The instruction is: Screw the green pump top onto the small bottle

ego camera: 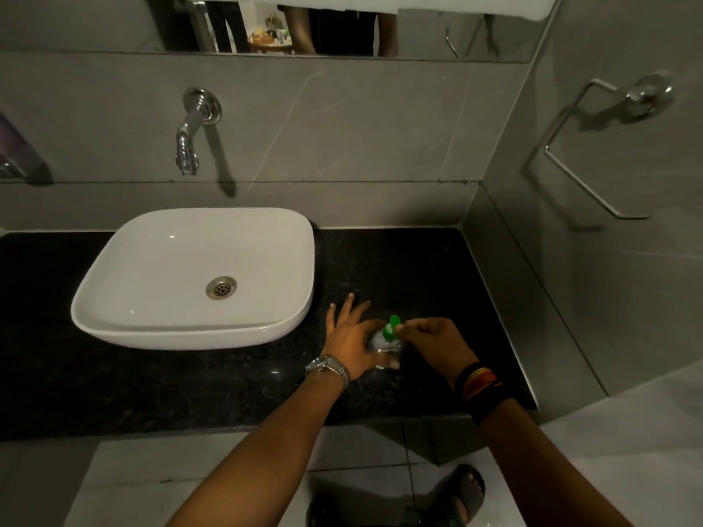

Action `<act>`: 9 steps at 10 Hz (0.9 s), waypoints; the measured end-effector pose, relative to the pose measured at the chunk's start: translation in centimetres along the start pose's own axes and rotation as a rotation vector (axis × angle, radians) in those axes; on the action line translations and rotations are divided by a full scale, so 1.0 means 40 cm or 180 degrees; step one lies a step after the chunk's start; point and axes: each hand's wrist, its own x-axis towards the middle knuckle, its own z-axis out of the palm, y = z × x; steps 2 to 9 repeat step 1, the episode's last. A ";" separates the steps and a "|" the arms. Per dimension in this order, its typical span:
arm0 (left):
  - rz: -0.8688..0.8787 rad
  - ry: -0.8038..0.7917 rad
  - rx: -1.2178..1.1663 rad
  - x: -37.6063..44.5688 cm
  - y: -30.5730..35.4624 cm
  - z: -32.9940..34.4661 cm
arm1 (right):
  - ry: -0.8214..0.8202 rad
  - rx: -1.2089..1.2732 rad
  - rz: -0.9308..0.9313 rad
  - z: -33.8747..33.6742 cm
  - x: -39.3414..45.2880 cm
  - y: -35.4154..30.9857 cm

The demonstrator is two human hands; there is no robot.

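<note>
Black granite counter in grey-tiled bathroom, one white basin at 10 o'clock of one small bottle, one wall tap, left hand fingers spread, steadying bottle, right hand pinching one green pump top.

- Glossy white ceramic basin, smooth.
- Speckled black stone countertop, polished.
- Shiny chrome tap and towel ring.
- Clear plastic small bottle, glossy green plastic pump top.
- Metal-link watch.
- Smooth grey wall tiles.
</note>
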 end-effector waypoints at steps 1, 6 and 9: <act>0.0190 -0.0301 0.0564 0.038 -0.021 -0.065 | 0.0245 0.0290 0.0068 -0.051 -0.026 -0.014; 0.0190 -0.0301 0.0564 0.038 -0.021 -0.065 | 0.0245 0.0290 0.0068 -0.051 -0.026 -0.014; 0.0190 -0.0301 0.0564 0.038 -0.021 -0.065 | 0.0245 0.0290 0.0068 -0.051 -0.026 -0.014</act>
